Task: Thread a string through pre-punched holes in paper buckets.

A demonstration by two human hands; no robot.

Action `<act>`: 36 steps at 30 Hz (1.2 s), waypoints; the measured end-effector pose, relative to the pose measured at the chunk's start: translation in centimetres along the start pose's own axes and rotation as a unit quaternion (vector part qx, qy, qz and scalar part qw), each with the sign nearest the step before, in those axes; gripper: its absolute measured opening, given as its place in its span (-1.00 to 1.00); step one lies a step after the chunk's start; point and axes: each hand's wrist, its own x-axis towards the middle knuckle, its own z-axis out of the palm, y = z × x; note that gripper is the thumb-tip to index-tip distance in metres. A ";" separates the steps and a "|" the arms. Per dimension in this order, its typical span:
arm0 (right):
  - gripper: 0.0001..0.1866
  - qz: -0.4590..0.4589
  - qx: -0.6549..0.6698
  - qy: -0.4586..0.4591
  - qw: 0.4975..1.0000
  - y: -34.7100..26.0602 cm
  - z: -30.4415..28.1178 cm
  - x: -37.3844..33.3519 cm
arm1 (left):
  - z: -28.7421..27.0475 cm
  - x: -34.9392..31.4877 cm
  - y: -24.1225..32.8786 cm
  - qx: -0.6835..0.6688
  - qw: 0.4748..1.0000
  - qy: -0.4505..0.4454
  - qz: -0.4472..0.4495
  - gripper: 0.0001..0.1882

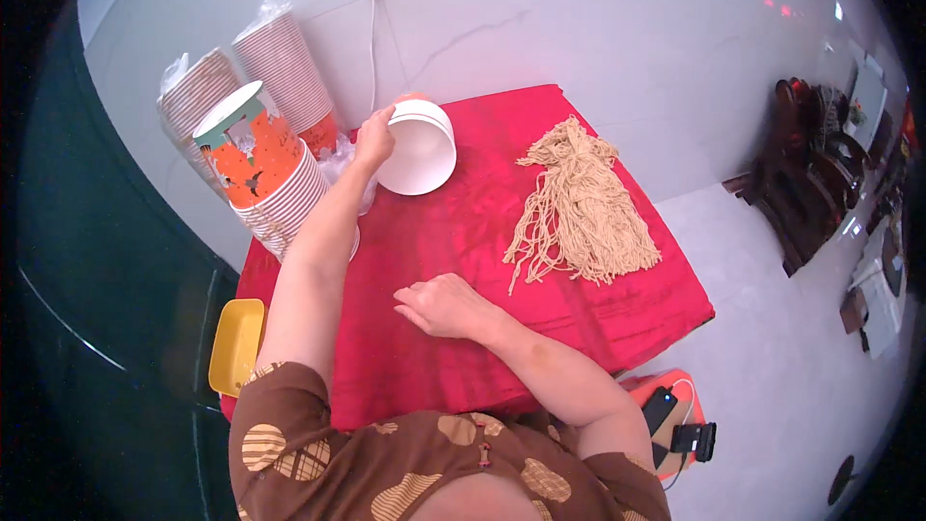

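A white paper tub (421,152) lies tipped on the far part of the red cloth, its mouth facing me, with a bit of orange showing behind. My left hand (374,140) reaches out to it, fingers closed on the left side of its rim. My right hand (442,306) hovers over or rests on the near middle of the cloth, fingers curled together and nothing visible in them. To its right lies a bundle of beige yarn strands (584,207), gathered at the far end and fanned loose toward me.
Tall stacks of nested paper tubs (280,68) stand at the far left, one topped by an orange-and-green printed tub (253,150). A yellow tray (236,347) sits at the left edge. A charging cable (373,48) hangs from a wall socket. Phone-like devices (660,410) lie on an orange stool at right.
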 end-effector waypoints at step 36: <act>-0.72 0.011 0.032 -0.034 0.999 0.4 1.1 -0.2 | -6.2 -9.8 4.1 0.125 0.964 0.166 0.168 -0.84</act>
